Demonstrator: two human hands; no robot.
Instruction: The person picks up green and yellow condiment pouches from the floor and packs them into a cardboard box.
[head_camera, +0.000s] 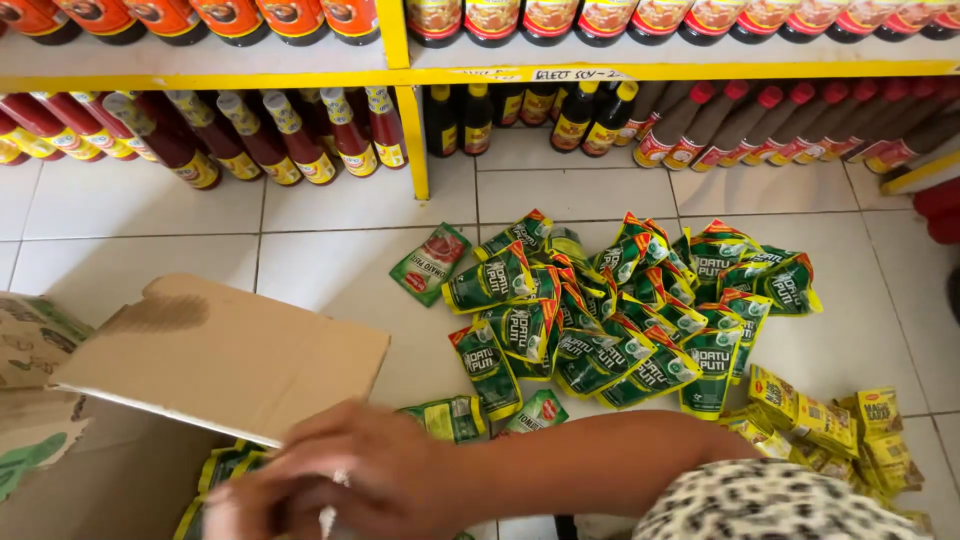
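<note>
Blurred, my right hand reached left across the cardboard box toward green sachets; I couldn't tell its grip. More sachets lay heaped farther off.

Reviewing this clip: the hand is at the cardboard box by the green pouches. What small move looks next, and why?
Probably close the right hand on the green pouches at the cardboard box opening and lift them out toward the pile of pouches on the tiled floor. The blurred hand sits right over them.
</note>
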